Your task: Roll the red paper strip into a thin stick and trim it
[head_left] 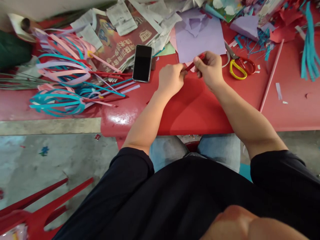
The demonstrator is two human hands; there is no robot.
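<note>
A narrow red strip [191, 66], which looks like paper, stretches between my two hands over the red table. My left hand [172, 78] is closed on its lower left end. The thumb and fingers of my right hand [210, 69] pinch the strip near its upper right end. Just beyond my hands lies a lilac paper sheet [200, 36] with a torn lilac scrap on top. Scissors [238, 69] with one yellow and one red handle loop rest to the right of my right hand. A black phone [142, 63] lies left of my left hand.
Several paper-strip ornaments [62, 71] in pink, blue and lilac lie at the left. Newspaper pieces [121, 17] cover the back. A thin pink stick [272, 75] and a blue fringed paper [308, 46] lie at the right. A red plastic chair [45, 213] stands at the lower left.
</note>
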